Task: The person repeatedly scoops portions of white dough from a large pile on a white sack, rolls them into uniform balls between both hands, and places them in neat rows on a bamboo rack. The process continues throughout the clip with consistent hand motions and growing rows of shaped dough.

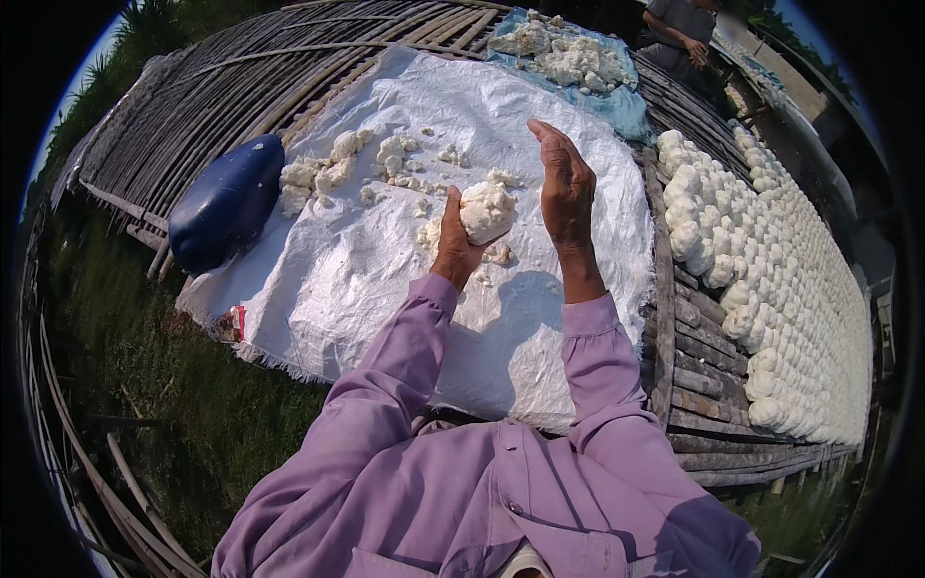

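My left hand [455,246] cups a lumpy white ball of dough-like stuff [488,212], thumb up along its left side. To its right, my right hand [567,183] is raised with fingers stretched and held together, palm turned toward the ball and apart from it. Below both hands spreads a white woven plastic sheet [356,279]. Loose crumbly white lumps [323,175] lie on it, mostly beyond and left of the ball. The palm side of my left hand is hidden under the ball.
A dark blue rounded plastic container [226,204] rests at the sheet's left edge. Many white balls [771,279] sit in rows on a bamboo platform [703,361] to the right. Far off, a blue sheet [631,111] bears more lumps, and a person [679,34] stands behind.
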Demonstrator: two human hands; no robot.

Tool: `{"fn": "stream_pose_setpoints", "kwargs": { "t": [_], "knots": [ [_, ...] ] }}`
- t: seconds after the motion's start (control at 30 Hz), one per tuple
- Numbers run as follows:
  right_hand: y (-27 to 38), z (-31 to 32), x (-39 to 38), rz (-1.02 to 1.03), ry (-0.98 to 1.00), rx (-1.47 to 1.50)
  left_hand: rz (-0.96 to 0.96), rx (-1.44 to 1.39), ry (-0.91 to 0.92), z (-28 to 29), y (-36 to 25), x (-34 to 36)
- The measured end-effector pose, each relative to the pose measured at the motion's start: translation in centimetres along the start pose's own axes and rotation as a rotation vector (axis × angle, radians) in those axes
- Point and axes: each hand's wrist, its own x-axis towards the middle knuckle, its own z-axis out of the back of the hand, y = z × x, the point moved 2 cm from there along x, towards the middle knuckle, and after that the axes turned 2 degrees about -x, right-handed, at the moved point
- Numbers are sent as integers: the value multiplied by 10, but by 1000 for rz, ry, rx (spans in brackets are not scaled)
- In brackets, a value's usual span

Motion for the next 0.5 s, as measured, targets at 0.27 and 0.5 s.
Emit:
{"fn": "stream_pose_setpoints", "kwargs": {
  "t": [0.27, 0.5],
  "knots": [
    [-37, 65, -19, -333, -96, 86, 30, -114, 208, -57, 56, -1],
    [-12, 117, -24, -33, -157, -195, 183, -126, 179, -66, 107, -3]
  ]
}}
